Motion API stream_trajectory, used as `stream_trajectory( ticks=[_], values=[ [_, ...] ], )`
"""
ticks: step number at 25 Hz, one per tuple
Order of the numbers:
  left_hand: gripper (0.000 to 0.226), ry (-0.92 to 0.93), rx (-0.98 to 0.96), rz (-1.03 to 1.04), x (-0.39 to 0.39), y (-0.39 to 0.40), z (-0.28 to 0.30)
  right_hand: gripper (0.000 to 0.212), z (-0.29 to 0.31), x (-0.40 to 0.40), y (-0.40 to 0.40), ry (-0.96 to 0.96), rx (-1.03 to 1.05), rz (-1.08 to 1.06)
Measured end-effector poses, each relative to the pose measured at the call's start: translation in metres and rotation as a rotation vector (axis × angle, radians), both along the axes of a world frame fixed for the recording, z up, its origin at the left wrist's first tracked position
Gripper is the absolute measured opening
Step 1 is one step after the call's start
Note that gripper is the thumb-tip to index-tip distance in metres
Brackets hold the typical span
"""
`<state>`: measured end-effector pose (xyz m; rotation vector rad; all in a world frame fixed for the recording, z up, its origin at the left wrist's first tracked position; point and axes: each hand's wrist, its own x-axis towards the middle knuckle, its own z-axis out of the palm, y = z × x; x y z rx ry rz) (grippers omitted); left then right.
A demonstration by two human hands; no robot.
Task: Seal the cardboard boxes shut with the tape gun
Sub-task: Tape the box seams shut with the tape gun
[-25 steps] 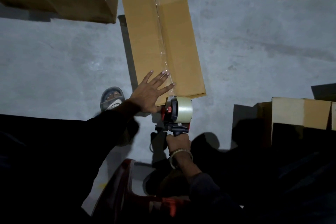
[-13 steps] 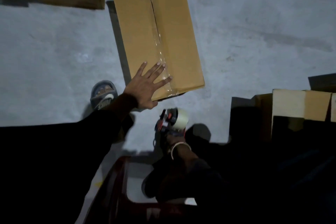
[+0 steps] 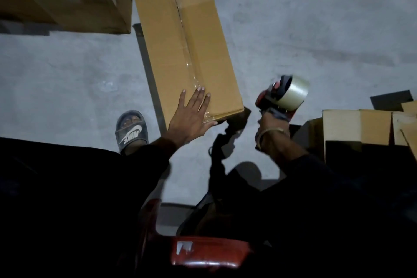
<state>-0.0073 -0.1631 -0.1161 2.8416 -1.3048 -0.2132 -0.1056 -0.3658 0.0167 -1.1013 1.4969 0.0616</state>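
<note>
A long brown cardboard box (image 3: 167, 47) lies on the grey floor, a strip of clear tape running down its centre seam. My left hand (image 3: 190, 117) rests flat on the box's near end, fingers straight and spread over the tape. To the right of the box, my right hand (image 3: 269, 123) grips the handle of a red and black tape gun (image 3: 283, 96) with a roll of clear tape, held up in the air apart from the box.
A larger taped cardboard box (image 3: 74, 0) stands at the top left. More cardboard boxes (image 3: 361, 126) sit at the right edge. My foot in a grey slide sandal (image 3: 132, 130) is left of the box. A red plastic stool (image 3: 209, 253) is below me.
My right hand pulled the tape gun off the box's near end, then lifted it up and to the right. My left hand stayed flat on the box.
</note>
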Motion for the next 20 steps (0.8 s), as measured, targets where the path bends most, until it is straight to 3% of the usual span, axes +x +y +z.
stream_trajectory(
  ticks=[3, 6, 9, 11, 17, 20],
  values=[
    [0.072, -0.007, 0.029, -0.09, -0.011, -0.006, -0.013, 0.015, 0.021, 0.036, -0.031, -0.035, -0.017, -0.078],
    [0.061, -0.038, 0.059, -0.133, -0.026, -0.014, -0.024, 0.031, 0.055, 0.061, -0.041, 0.003, -0.136, 0.18],
    [0.058, -0.014, 0.025, -0.135, -0.024, -0.01, -0.021, 0.023, 0.063, 0.073, -0.031, -0.073, -0.109, 0.255],
    [0.06, -0.007, 0.003, -0.165, -0.02, 0.002, -0.014, 0.029, 0.059, 0.079, -0.017, -0.076, -0.043, 0.266],
    [0.079, -0.041, -0.013, -0.445, -0.004, 0.067, -0.014, 0.034, 0.054, 0.086, 0.01, -0.024, 0.064, 0.315],
    [0.056, -0.122, -0.057, -0.653, 0.017, 0.096, -0.009, 0.017, 0.05, 0.092, 0.021, -0.051, -0.037, 0.415]
  ],
)
